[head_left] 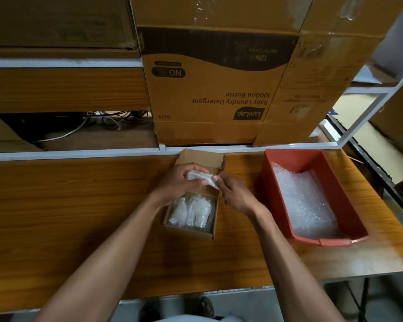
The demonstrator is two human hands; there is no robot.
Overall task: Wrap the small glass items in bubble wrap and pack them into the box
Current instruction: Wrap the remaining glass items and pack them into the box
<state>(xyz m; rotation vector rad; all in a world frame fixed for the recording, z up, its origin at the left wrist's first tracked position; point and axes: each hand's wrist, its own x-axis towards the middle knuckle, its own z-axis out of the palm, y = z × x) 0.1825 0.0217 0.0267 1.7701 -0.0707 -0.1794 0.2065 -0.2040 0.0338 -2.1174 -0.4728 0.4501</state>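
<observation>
A small open cardboard box (pixel 170 225) sits on the wooden table, its lid flap (pixel 201 158) standing up at the far side. Several bubble-wrapped items (pixel 191 211) lie inside it. Above the box, my left hand (pixel 179 182) grips a bubble-wrapped bundle (pixel 201 178) from the left. My right hand (pixel 235 194) pinches the bundle's right end with thumb and fingertips. The glass inside the wrap is hidden.
A red plastic bin (pixel 335 196) lined with loose bubble wrap (pixel 303 201) stands to the right of the box. Large cardboard cartons (pixel 209 89) fill the white-framed shelf behind the table. The table's near edge runs just below my forearms.
</observation>
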